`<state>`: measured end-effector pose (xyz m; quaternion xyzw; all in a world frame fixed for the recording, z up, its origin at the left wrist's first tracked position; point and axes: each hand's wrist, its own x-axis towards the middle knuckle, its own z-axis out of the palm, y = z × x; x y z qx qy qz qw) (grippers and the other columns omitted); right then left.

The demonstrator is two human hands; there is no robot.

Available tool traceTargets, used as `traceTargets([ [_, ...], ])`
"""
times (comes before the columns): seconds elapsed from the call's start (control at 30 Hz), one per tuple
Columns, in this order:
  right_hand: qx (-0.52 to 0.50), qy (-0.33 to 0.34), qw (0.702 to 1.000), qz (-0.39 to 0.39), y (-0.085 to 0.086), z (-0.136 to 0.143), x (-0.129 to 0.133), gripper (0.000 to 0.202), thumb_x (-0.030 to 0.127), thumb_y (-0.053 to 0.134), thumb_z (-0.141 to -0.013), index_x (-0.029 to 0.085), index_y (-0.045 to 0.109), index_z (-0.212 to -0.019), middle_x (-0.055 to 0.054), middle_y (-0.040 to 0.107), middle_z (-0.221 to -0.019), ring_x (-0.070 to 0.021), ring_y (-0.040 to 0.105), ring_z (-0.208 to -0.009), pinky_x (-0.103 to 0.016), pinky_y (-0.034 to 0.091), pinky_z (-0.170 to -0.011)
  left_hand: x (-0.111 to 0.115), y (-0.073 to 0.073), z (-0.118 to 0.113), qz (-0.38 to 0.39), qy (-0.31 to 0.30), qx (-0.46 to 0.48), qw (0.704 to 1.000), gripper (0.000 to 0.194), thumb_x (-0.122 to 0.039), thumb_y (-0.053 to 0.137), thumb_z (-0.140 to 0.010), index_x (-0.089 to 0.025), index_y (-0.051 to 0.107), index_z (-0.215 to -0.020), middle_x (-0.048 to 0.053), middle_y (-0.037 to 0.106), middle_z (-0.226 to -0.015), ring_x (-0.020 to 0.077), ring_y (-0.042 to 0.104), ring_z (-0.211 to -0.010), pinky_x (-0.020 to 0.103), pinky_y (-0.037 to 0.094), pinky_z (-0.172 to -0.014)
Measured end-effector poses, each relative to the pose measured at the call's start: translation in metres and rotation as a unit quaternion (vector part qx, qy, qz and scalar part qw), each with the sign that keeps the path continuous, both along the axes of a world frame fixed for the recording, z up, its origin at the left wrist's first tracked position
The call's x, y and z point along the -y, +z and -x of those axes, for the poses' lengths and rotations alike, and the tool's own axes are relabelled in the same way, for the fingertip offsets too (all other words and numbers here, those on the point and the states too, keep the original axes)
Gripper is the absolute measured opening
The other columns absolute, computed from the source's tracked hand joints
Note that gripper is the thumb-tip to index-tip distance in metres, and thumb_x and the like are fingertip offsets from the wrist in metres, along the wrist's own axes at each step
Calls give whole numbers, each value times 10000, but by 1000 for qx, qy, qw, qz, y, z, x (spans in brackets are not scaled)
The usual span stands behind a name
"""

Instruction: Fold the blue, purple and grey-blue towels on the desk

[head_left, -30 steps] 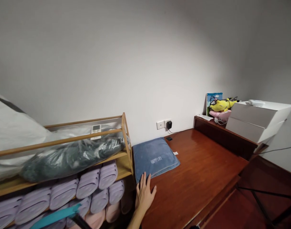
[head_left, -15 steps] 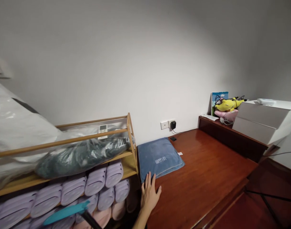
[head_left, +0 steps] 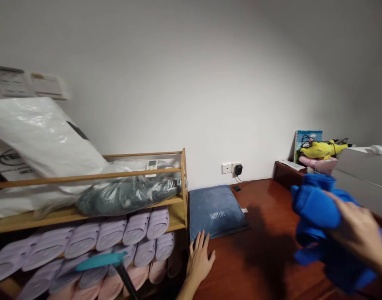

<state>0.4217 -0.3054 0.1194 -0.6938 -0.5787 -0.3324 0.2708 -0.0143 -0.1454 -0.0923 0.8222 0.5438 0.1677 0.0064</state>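
Observation:
My left hand [head_left: 199, 257] lies with fingers spread at the front edge of a blue cushion [head_left: 216, 210] lettered "HAPPY LIFE". The cushion rests flat on a reddish-brown wooden desk [head_left: 260, 191], against the wall. Over the desk's right side, my right hand [head_left: 355, 218] grips a bunched bright blue cloth [head_left: 316, 208], slightly blurred. Its folds hang below the hand, and a dark shadow falls on the wood beneath. Whether the cloth is a towel or a garment, I cannot tell.
At left stands a wooden rack [head_left: 175, 210] with a plastic-wrapped bundle [head_left: 131, 196], a remote [head_left: 152, 166] and several lilac slippers [head_left: 158, 223]. A teal-headed tool [head_left: 100, 260] pokes up before it. Beyond the desk are a yellow plush toy [head_left: 324, 148], white drawers [head_left: 363, 175] and a plug [head_left: 238, 169].
My right hand has come into view from the right, holding the blue cloth. My left hand stays at the cushion's edge. The view has shifted left.

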Motion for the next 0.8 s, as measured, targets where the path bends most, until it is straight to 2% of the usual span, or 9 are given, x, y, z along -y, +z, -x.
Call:
traceTargets([
  [0.03,11,27,999,42,-9,7,-18,668,287,565,-782,216,330,-1404,-155,598,-1147,-266,524,-1066,-399,400,-882,0,0,0,3,1,1,1000,604,-324,446,-816,-197,368,-1401,70,262,-1508,249,219,-1385,472,225,-1087],
  [0.1,29,56,992,111,-46,25,-54,773,261,530,-735,175,224,-1440,-142,623,-1051,-299,537,-1005,-421,406,-833,0,0,0,10,5,2,1000,607,-321,450,-813,-209,363,-1404,61,263,-1507,246,228,-1383,470,230,-1087],
  [0.23,94,51,985,136,-151,45,-113,709,112,487,-653,204,418,-1353,-81,652,-884,-285,564,-903,-428,408,-821,0,-2,1,10,11,-5,1000,614,-332,451,-814,-229,346,-1411,40,251,-1511,233,223,-1385,453,228,-1096],
  [0.33,133,61,977,157,-192,33,-140,651,61,471,-661,240,519,-1284,-75,656,-874,-268,572,-889,-433,409,-850,-2,-4,1,15,9,-14,1000,623,-337,452,-816,-234,331,-1418,35,244,-1514,233,222,-1386,447,237,-1097],
  [0.4,145,64,973,170,-196,16,-152,612,58,448,-699,237,533,-1278,-82,664,-879,-262,582,-886,-434,418,-860,-3,-5,2,19,7,-15,1000,626,-338,455,-818,-238,321,-1422,35,238,-1515,237,220,-1386,453,238,-1097],
  [0.5,169,43,970,170,-184,-1,-165,603,35,380,-738,238,530,-1286,-109,669,-1027,-270,552,-1066,-452,402,-925,-4,-4,2,23,6,-16,1000,624,-327,457,-817,-249,320,-1421,26,238,-1514,233,216,-1388,454,238,-1096],
  [0.6,165,7,974,152,-164,4,-160,657,30,358,-724,257,474,-1329,-113,532,-1317,-271,370,-1299,-486,362,-981,-3,-2,1,21,8,-21,1000,613,-330,453,-821,-248,333,-1416,27,242,-1514,234,221,-1386,454,244,-1091],
  [0.7,109,18,983,148,-151,19,-115,801,45,381,-664,319,296,-1411,-53,352,-1471,-250,260,-1366,-501,331,-1012,-3,-1,-1,8,12,-27,1000,596,-329,447,-826,-238,352,-1408,35,259,-1510,231,230,-1383,449,244,-1090],
  [0.8,30,67,988,136,-155,21,-22,800,161,413,-685,440,192,-1401,16,372,-1457,-254,366,-1309,-521,411,-921,-4,-1,-2,-4,6,-36,999,570,-321,438,-835,-225,380,-1394,44,290,-1500,227,248,-1376,440,257,-1081],
])
